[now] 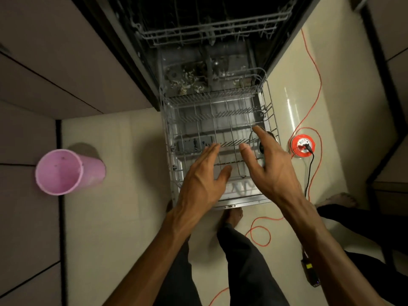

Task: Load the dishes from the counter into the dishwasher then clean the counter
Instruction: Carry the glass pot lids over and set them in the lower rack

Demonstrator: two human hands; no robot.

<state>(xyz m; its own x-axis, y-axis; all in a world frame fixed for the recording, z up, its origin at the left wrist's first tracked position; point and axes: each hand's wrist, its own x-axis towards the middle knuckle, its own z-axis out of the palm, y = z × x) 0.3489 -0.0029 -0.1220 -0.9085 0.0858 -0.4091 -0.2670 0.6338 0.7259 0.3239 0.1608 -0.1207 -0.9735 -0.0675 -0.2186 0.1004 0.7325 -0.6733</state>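
I see both hands spread with fingers straight and gripping nothing, the left hand (204, 173) and right hand (268, 164) hovering side by side over the pulled-out lower rack (189, 129) of the open dishwasher (154, 69). No dish lies in the rack. A pink plastic bin (66, 172) stands on the floor well to its left, an orange cable reel (302, 145) just to its right.

Two bare hands, left (204, 173) and right (268, 161), two wire racks, lower (220, 120) and upper (209, 29), one pink bin (66, 172), one orange cable reel (302, 145), one dishwasher (198, 62)
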